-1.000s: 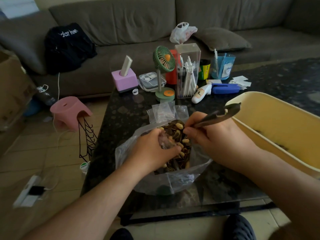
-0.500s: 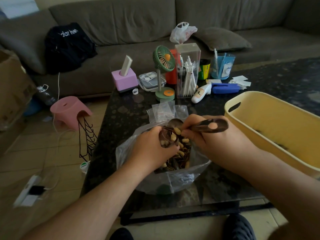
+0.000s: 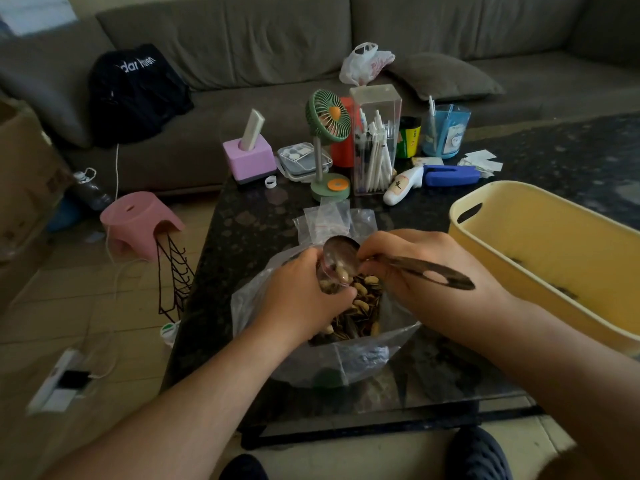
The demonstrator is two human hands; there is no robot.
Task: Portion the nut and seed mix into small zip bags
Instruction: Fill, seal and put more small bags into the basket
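A large clear plastic bag (image 3: 346, 362) of nut and seed mix (image 3: 360, 310) sits open on the dark table (image 3: 242, 237). Over it my left hand (image 3: 298, 299) grips a small zip bag (image 3: 329, 282) that holds some mix. My right hand (image 3: 422, 275) holds a metal spoon (image 3: 343, 252) by its handle. The spoon's bowl is tipped at the small bag's mouth, with a few nuts in it. Several empty small zip bags (image 3: 332, 220) lie just behind the big bag.
A yellow plastic tub (image 3: 519, 244) stands on the table at the right. Behind are a green desk fan (image 3: 325, 123), a clear pen box (image 3: 375, 140), a pink block (image 3: 247, 157), a blue cup (image 3: 445, 131) and small items. A sofa (image 3: 277, 46) lies beyond; a pink stool (image 3: 138, 223) stands left.
My right hand has swung the spoon: its handle dropped from pointing up-right to lying across my hand, and the bowl rose out of the mix to the small bag's mouth.
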